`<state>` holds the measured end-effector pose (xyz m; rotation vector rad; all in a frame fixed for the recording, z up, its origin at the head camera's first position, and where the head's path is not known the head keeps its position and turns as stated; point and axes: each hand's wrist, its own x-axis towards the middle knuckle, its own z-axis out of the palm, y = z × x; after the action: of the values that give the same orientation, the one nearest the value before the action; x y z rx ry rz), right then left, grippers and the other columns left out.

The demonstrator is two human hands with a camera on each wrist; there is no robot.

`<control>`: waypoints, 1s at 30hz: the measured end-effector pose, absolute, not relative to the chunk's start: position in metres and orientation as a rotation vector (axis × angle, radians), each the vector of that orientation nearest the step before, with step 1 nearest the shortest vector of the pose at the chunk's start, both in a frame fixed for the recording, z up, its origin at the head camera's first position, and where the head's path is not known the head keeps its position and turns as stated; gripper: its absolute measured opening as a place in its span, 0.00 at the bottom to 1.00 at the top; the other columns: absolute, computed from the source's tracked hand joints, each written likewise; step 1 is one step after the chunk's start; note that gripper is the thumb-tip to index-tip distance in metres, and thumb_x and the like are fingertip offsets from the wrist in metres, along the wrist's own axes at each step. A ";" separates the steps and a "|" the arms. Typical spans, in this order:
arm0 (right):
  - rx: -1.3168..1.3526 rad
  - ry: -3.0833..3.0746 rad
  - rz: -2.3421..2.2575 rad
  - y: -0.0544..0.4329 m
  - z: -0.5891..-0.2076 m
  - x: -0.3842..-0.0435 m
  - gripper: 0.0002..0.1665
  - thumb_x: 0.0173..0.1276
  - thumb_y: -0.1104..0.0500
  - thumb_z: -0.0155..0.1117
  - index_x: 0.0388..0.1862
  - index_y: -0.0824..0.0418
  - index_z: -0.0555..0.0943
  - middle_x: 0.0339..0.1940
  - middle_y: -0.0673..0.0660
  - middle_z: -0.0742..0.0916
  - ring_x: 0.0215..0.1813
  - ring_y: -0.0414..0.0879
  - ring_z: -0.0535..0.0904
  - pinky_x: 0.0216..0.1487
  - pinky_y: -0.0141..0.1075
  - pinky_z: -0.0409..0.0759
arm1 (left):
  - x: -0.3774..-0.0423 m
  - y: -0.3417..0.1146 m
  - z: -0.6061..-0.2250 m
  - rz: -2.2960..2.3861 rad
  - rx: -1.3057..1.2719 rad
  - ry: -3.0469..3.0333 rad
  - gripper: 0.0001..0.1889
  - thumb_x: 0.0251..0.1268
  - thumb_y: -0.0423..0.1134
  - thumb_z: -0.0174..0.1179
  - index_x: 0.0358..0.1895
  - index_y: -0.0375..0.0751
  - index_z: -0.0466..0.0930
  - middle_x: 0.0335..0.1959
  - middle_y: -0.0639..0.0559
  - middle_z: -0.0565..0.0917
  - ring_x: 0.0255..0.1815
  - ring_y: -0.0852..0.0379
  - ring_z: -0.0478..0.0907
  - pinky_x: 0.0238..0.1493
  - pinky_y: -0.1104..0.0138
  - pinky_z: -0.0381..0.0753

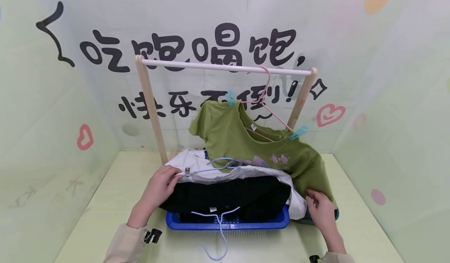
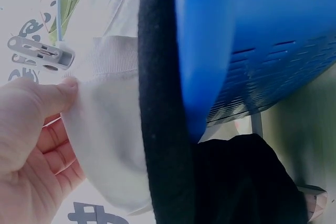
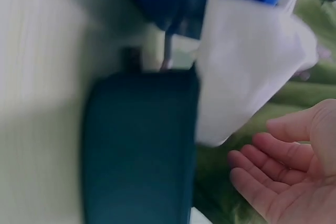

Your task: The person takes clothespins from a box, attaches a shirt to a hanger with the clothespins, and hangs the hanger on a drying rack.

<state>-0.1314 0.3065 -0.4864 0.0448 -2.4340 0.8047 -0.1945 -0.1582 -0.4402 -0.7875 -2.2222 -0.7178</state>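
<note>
A white garment (image 1: 207,177) lies across the pile, with a light-blue hanger (image 1: 211,170) along its top edge. My left hand (image 1: 159,187) pinches that edge between thumb and finger, beside a clip (image 2: 44,53) on the hanger; a ribbed band (image 2: 115,56) shows there. My right hand (image 1: 321,210) is by the lower side of a green T-shirt (image 1: 225,126). In the right wrist view its fingers (image 3: 262,184) are loosely bent, nothing between them, near a white corner (image 3: 247,66). A black garment (image 1: 225,192) lies in front, in a blue basket (image 1: 228,226).
The T-shirt hangs on a pink hanger (image 1: 270,77) with blue clothespins (image 1: 299,132), from a rack's white bar (image 1: 211,66). Another light-blue hanger (image 1: 220,226) sticks out over the basket's front. A dark teal container (image 3: 142,150) stands by the right hand.
</note>
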 end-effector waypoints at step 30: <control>-0.348 -2.876 0.647 0.335 -0.522 -0.162 0.12 0.59 0.66 0.49 0.16 0.67 0.69 0.17 0.64 0.75 0.26 0.66 0.78 0.25 0.62 0.74 | -0.192 -0.160 -0.441 -0.723 -0.794 -2.204 0.10 0.44 0.21 0.68 0.29 0.34 0.79 0.27 0.48 0.79 0.30 0.54 0.74 0.31 0.59 0.76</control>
<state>-0.1616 0.3353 -0.5222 -0.3476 -2.8755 0.6471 -0.1922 -0.1605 -0.4415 -0.7942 -2.2039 -0.7231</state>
